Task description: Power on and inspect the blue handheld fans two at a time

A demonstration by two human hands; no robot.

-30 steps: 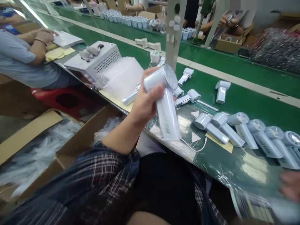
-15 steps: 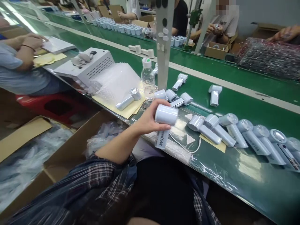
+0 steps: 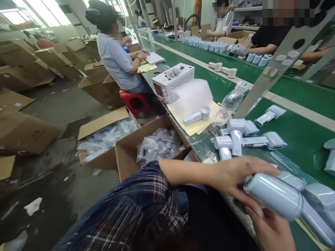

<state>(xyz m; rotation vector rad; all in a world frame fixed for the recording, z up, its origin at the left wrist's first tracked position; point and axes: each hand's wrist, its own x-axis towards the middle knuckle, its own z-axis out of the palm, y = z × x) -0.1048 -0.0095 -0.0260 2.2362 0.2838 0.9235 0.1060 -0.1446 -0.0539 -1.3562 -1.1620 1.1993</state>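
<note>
Green workbench, a nearer carton, a farther carton and a pale-blue handheld fan in your grasp.
The nearer carton stands open to the left of your left hand and its fingers, below the bench edge, and holds a heap of clear-wrapped pieces. The farther carton, further left of those fingers, is open too, with clear plastic bags piled inside. Beyond the same fingers, a clear bottle with a white cap is on the bench; its contents cannot be made out. Closer to them lies a cluster of similar fans. Your left fingers are clamped around one end of the handheld fan's round head; your right hand is beneath it, and whether its fingers are closed you cannot tell from here.
</note>
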